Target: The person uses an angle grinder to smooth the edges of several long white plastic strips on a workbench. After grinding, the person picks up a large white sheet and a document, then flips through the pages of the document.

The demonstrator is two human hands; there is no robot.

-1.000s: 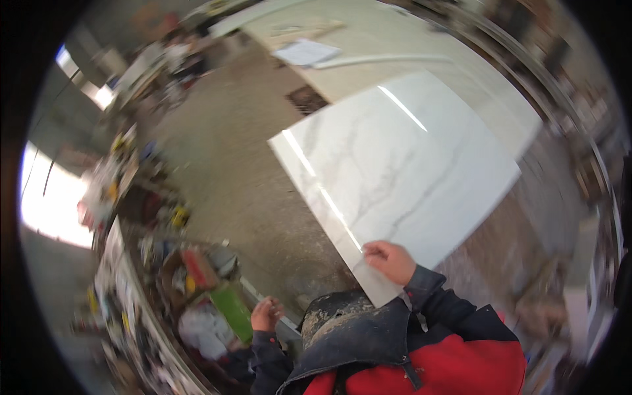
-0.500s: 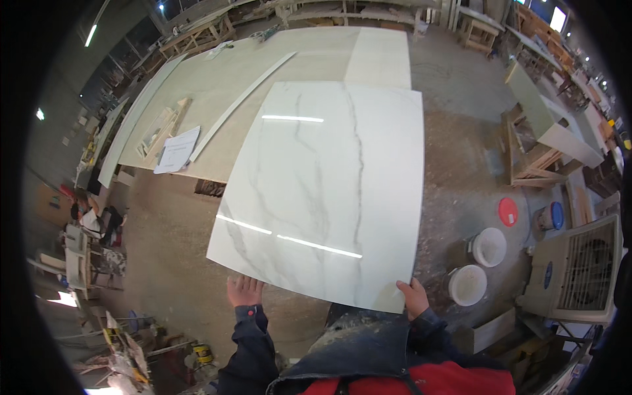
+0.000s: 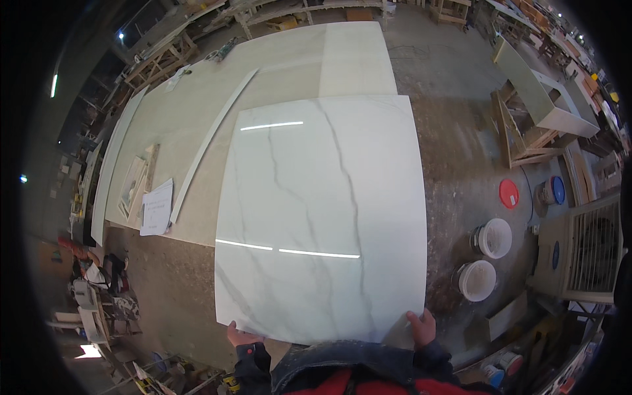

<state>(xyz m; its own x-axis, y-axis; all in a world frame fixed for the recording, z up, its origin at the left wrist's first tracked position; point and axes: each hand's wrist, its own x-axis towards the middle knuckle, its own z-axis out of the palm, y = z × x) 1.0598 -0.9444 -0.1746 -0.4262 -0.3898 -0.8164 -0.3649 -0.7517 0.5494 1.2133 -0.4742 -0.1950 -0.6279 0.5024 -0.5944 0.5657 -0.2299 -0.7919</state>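
Note:
A large glossy white slab with grey marble veining (image 3: 388,217) stretches out in front of me, its near edge close to my body. My left hand (image 3: 242,337) is closed on its near left corner, thumb on top and the fingers mostly hidden underneath. At the near right corner my right hand (image 3: 422,328) grips the edge, also with the thumb over the top face. The slab's far part overlaps a wide pale worktable (image 3: 283,85); whether it rests on it, I cannot tell. Ceiling lights reflect as bright streaks on its surface.
On the table lie a long narrow strip (image 3: 214,141), papers (image 3: 157,207) and a small wooden frame (image 3: 135,181). To the right on the floor stand two white buckets (image 3: 494,238) (image 3: 476,281), a red lid (image 3: 508,193), a wooden stand (image 3: 520,141) and a boxy fan unit (image 3: 586,250).
The slab has turned so its sides run more nearly straight ahead, and its near edge sits lower in view. Both hands have moved with it, still gripping. The view has shifted too.

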